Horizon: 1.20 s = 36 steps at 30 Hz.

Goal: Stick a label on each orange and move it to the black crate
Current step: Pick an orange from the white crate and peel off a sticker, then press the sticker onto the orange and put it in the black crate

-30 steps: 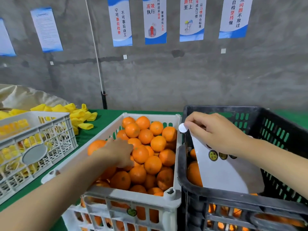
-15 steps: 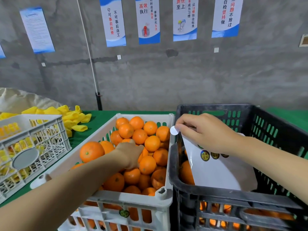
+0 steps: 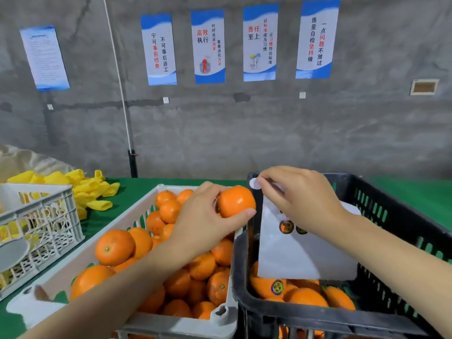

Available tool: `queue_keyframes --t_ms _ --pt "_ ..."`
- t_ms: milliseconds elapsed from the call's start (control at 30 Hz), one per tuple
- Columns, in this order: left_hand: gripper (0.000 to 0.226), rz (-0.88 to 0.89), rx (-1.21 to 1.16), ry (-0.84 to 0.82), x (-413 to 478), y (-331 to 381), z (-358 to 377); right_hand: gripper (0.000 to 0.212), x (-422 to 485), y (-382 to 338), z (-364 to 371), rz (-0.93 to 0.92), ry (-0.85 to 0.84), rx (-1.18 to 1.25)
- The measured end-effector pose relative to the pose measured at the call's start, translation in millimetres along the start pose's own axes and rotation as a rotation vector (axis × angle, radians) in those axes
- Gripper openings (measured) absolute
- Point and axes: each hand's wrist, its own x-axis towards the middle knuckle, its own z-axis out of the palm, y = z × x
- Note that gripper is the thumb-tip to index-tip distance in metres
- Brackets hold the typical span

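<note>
Orange-skinned and glossy, one orange sits in the left hand, thumb beneath and fingers curled over it, raised above the white crate at its two o'clock corner. At the orange's one o'clock, the right hand pinches a round label between thumb and forefinger, probably sticky side down. Labelling is in hand. Next the label needs pressing flat onto the peel, then the orange goes toward three o'clock into the black crate.
</note>
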Motion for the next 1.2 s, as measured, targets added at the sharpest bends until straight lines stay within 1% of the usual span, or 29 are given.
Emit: queue_keyframes --t_ms 67,133,233,300,367,433,567,667,733,800,833,900,933,1000,1033,1067,1100,1133,1200 --pt "0.068 0.087 0.067 -0.048 -3.2 8.1 5.3 0.019 1.9 2.7 -5.6 -0.036 0.026 -0.047" --pt "0.074 0.158 0.144 -0.074 -8.0 8.4 8.2 0.017 1.2 5.2 -10.3 -0.117 0.02 -0.077" --pt "0.077 0.151 0.134 -0.085 -12.5 6.0 7.2 0.016 -1.1 4.2 -14.2 -0.249 -0.067 -0.097" --pt "0.077 0.138 0.115 -0.093 -12.3 5.3 6.8 0.024 -1.0 1.5 -15.0 -0.301 -0.14 -0.098" --pt "0.075 0.143 0.115 -0.094 -11.9 5.0 6.9 0.03 -1.2 -0.4 -15.3 -0.322 -0.177 -0.092" --pt "0.073 0.148 0.112 -0.091 -12.2 5.2 7.2 0.031 -1.7 -1.8 -14.6 -0.305 -0.215 -0.056" --pt "0.072 0.155 0.114 -0.082 -13.9 6.8 6.4 0.024 -2.5 -1.6 -15.5 -0.198 -0.3 0.128" --pt "0.069 0.14 0.082 -0.076 -15.2 8.1 5.7 0.031 -3.3 -2.6 -18.0 -0.194 -0.308 0.166" --pt "0.068 0.14 0.083 -0.072 -15.6 7.9 5.7 0.036 -4.2 -2.0 -18.2 -0.236 -0.273 0.161" --pt "0.071 0.133 0.073 -0.075 -15.5 6.6 5.0 0.047 -3.3 -0.8 -17.8 -0.225 -0.195 0.128" --pt "0.072 0.139 0.064 -0.08 -15.5 5.7 4.5 0.048 -2.4 0.5 -18.2 -0.21 -0.158 0.123" --pt "0.074 0.168 0.048 -0.102 -15.2 4.2 3.2 0.04 -2.5 3.9 -19.0 -0.179 -0.123 0.144" --pt "0.074 0.177 0.04 -0.115 -15.3 3.9 2.8 0.038 -2.9 4.2 -19.6 -0.16 -0.153 0.159" --pt "0.073 0.18 0.012 -0.126 -15.5 4.0 2.9 0.045 -3.8 2.7 -18.1 -0.168 -0.266 0.16" --pt "0.073 0.178 0.0 -0.127 -15.6 4.2 3.3 0.044 -4.1 1.9 -16.7 -0.174 -0.3 0.161" --pt "0.073 0.176 -0.006 -0.128 -15.6 4.3 3.4 0.042 -4.0 1.4 -16.0 -0.169 -0.295 0.18" --pt "0.074 0.174 -0.008 -0.133 -15.4 4.4 3.4 0.042 -3.4 1.9 -15.5 -0.152 -0.254 0.203" --pt "0.075 0.17 -0.015 -0.145 -14.9 4.2 3.3 0.046 -2.2 3.1 -15.4 -0.122 -0.194 0.218" --pt "0.075 0.151 -0.081 -0.201 -13.8 4.2 2.8 0.054 1.1 6.8 -16.5 -0.041 -0.093 0.173"
